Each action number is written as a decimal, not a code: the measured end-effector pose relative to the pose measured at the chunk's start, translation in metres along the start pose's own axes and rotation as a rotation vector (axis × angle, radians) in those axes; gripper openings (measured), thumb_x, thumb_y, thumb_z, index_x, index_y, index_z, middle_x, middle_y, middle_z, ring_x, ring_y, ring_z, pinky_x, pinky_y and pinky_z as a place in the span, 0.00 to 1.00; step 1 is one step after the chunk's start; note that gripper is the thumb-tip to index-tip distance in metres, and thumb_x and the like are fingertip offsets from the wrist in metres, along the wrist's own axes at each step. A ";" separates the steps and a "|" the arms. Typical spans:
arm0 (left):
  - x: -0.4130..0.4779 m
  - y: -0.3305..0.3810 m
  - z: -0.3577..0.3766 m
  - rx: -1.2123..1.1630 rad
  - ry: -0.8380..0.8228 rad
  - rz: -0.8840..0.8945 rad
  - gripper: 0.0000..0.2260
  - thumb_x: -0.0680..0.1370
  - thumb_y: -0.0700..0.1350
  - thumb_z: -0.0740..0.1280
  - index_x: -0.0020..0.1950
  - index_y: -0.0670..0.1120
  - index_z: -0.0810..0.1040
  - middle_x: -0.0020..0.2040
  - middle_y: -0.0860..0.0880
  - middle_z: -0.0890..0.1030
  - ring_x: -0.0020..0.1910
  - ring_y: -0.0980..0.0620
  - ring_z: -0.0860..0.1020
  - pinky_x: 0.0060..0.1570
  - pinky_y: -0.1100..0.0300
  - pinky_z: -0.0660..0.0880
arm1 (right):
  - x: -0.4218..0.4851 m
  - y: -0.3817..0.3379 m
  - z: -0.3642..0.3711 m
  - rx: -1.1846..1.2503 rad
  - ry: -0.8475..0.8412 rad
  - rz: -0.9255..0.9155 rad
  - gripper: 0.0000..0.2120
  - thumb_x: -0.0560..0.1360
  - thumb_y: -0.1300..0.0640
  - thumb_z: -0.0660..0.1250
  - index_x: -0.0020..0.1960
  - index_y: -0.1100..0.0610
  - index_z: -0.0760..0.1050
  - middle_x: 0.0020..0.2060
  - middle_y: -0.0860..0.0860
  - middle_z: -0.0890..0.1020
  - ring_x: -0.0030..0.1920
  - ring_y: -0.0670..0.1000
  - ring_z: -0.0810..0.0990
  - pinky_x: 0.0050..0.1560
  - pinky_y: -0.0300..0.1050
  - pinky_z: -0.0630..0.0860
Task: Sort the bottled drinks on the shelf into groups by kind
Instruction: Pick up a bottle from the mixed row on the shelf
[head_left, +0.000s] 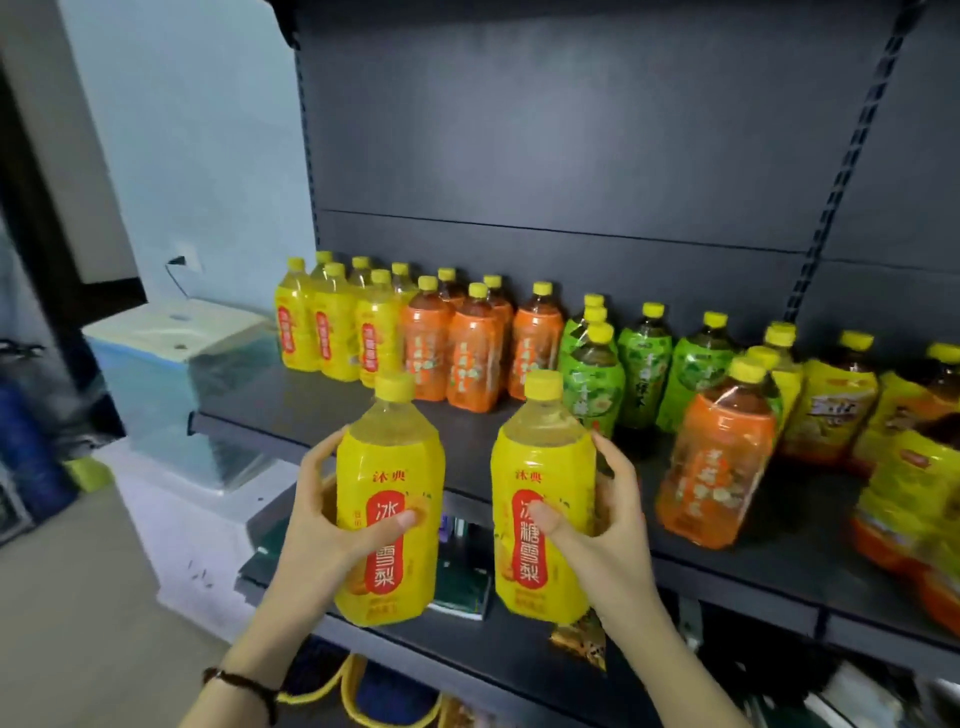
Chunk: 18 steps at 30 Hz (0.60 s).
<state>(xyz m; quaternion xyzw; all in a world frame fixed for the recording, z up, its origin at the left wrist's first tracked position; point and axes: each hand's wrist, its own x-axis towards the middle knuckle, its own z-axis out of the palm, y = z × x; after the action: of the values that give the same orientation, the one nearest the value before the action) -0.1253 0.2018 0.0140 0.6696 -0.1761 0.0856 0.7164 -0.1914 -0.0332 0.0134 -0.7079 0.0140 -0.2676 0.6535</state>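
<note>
My left hand (317, 525) grips a yellow-labelled bottle (389, 483) with a red panel, and my right hand (602, 525) grips a second bottle of the same kind (543, 467). Both are upright, held in front of the dark shelf (467, 447). On the shelf stand several yellow bottles (327, 332) at the back left, several orange-labelled bottles (467, 348) beside them, then green-labelled bottles (644, 369). A lone orange bottle (717, 462) stands at the front right. Dark-tea bottles with yellow labels (831, 410) fill the far right.
A lower shelf (519, 644) under my hands carries a book (462, 582) and a snack packet (579, 639). White and clear storage boxes (171, 358) sit to the left of the shelving. The dark back panel (571, 130) rises behind the bottles.
</note>
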 end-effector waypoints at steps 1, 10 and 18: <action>0.008 -0.003 -0.011 0.006 0.015 0.004 0.40 0.53 0.54 0.79 0.63 0.65 0.67 0.53 0.49 0.81 0.47 0.52 0.83 0.36 0.58 0.81 | 0.009 0.005 0.015 0.003 -0.016 -0.005 0.40 0.58 0.41 0.79 0.65 0.30 0.63 0.63 0.43 0.75 0.62 0.47 0.77 0.57 0.58 0.78; 0.128 -0.044 -0.088 -0.033 0.093 0.008 0.42 0.52 0.54 0.81 0.61 0.66 0.66 0.57 0.48 0.78 0.50 0.50 0.82 0.42 0.51 0.81 | 0.104 0.048 0.131 0.038 -0.011 -0.070 0.37 0.64 0.49 0.78 0.64 0.30 0.63 0.63 0.42 0.74 0.61 0.44 0.76 0.59 0.55 0.77; 0.211 -0.079 -0.138 -0.049 0.079 0.018 0.41 0.54 0.52 0.80 0.64 0.65 0.65 0.58 0.49 0.78 0.50 0.52 0.82 0.37 0.58 0.80 | 0.166 0.084 0.205 0.036 0.030 -0.066 0.39 0.62 0.44 0.77 0.65 0.28 0.59 0.66 0.40 0.69 0.64 0.46 0.73 0.61 0.57 0.76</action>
<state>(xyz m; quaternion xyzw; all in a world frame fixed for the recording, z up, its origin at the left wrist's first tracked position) 0.1170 0.3071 0.0129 0.6465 -0.1557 0.1142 0.7381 0.0596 0.0812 -0.0053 -0.6920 -0.0046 -0.2998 0.6566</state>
